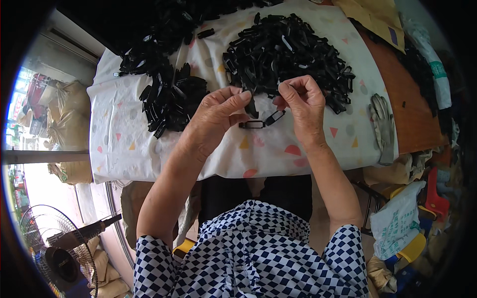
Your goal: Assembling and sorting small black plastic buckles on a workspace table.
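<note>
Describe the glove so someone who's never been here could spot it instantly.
Find the large white cloth with coloured shapes. Along its right edge, beyond the right hand, lies the glove, cuff toward the near side. It is grey and hand-shaped, unlike the small black parts heaped to its left.
</note>
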A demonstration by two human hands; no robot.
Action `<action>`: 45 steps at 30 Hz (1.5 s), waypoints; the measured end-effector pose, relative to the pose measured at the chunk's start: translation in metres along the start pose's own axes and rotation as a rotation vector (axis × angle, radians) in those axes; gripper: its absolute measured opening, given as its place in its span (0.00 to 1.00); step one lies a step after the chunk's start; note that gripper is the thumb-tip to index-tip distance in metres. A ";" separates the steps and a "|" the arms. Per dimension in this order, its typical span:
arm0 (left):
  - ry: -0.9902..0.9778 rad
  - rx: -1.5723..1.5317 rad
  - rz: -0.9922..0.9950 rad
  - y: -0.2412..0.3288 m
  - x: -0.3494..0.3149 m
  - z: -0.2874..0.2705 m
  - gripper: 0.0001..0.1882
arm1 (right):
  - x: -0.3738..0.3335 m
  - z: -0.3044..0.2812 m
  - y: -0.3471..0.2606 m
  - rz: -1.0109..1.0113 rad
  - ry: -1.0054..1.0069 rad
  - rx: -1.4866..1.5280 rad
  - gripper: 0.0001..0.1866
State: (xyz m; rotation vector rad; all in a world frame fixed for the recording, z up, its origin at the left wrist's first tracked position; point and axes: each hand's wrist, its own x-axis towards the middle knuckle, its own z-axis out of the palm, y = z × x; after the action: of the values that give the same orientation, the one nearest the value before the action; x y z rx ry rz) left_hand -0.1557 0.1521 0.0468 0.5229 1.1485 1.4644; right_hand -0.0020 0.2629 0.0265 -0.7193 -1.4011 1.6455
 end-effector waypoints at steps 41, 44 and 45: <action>0.227 1.792 0.588 -0.006 -0.051 -0.082 0.17 | -0.044 -0.006 0.018 0.376 -0.074 0.304 0.11; 0.139 1.886 0.613 -0.001 -0.048 -0.092 0.16 | -0.050 -0.009 0.019 0.430 -0.104 0.217 0.15; 0.108 1.931 0.640 0.001 -0.045 -0.094 0.15 | -0.051 -0.008 0.019 0.415 -0.144 0.194 0.17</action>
State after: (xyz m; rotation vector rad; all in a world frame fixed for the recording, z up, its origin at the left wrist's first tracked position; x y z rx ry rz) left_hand -0.2235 0.0773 0.0203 2.2309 2.3880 0.3102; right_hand 0.0258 0.2219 0.0018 -0.8296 -1.2201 2.1604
